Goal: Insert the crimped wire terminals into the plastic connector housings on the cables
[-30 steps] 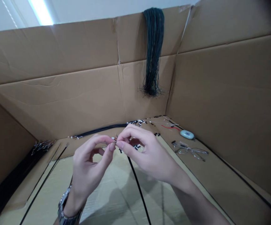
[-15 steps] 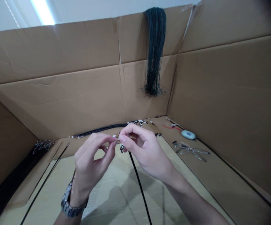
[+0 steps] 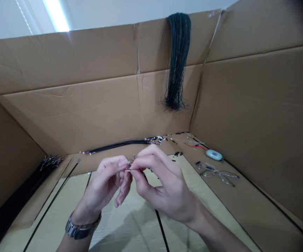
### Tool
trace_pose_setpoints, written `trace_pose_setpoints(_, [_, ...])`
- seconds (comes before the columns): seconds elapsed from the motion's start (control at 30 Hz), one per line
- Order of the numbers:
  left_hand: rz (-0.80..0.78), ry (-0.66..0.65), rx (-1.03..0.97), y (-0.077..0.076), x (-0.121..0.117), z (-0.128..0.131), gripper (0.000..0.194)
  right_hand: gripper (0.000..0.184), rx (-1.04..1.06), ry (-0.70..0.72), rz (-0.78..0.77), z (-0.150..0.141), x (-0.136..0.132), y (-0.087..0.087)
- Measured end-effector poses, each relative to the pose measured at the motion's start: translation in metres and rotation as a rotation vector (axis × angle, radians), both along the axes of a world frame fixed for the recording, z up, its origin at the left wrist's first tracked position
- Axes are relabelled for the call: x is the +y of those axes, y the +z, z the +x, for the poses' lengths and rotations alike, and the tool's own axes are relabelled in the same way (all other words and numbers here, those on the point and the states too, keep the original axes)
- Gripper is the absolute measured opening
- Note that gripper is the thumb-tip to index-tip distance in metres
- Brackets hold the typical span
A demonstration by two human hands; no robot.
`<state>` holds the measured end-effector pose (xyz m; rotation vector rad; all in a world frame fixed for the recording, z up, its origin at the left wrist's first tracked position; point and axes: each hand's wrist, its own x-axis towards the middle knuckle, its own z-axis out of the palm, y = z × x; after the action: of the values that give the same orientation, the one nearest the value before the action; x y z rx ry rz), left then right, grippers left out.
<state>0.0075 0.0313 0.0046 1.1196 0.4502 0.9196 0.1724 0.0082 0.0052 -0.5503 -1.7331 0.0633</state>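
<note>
In the middle of the head view my two hands meet at the frayed end of a black cable, where thin coloured wires (image 3: 131, 161) stick out. My left hand (image 3: 105, 183), with a metal watch on its wrist, pinches at these wires between thumb and finger; its lower fingers curl loosely. Thumb and forefinger of my right hand (image 3: 163, 182) are closed on a thin, pale wire end beside the left fingertips. The black cable (image 3: 162, 229) runs from beneath my right hand down to the bottom edge. My fingers hide most of the wire ends.
Cardboard walls surround the work surface. A dark bundle of thin strands (image 3: 179, 59) hangs over the back wall. Black cables (image 3: 120, 144) lie along its foot, and more are heaped at left (image 3: 17, 196). Glasses (image 3: 216, 172), a pale blue oval object (image 3: 214, 154) and a red wire (image 3: 193, 145) lie right.
My left hand has turned, its thumb now on top and lower fingers hanging down. My right fingers have shifted their pinch. The whole view has moved slightly.
</note>
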Motion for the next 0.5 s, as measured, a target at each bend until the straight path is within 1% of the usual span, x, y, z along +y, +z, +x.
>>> trace_pose_setpoints(0.13, [-0.057,-0.094,-0.055,0.001,-0.005,-0.001,0.035,0.013,-0.087,-0.155,0.228,0.005,0.002,-0.001])
trace_pose_setpoints(0.23, [-0.097,-0.127,-0.065,0.001,-0.010,-0.003,0.034,0.013,-0.200,-0.192,0.349,0.011,0.000,-0.001])
trace_pose_setpoints(0.33, [-0.135,-0.152,-0.060,0.002,-0.015,-0.004,0.033,0.015,-0.287,-0.187,0.398,0.016,-0.006,0.001])
trace_pose_setpoints(0.5, [-0.190,-0.191,-0.044,0.005,-0.021,-0.007,0.031,0.021,-0.315,-0.234,0.409,0.017,-0.017,0.004])
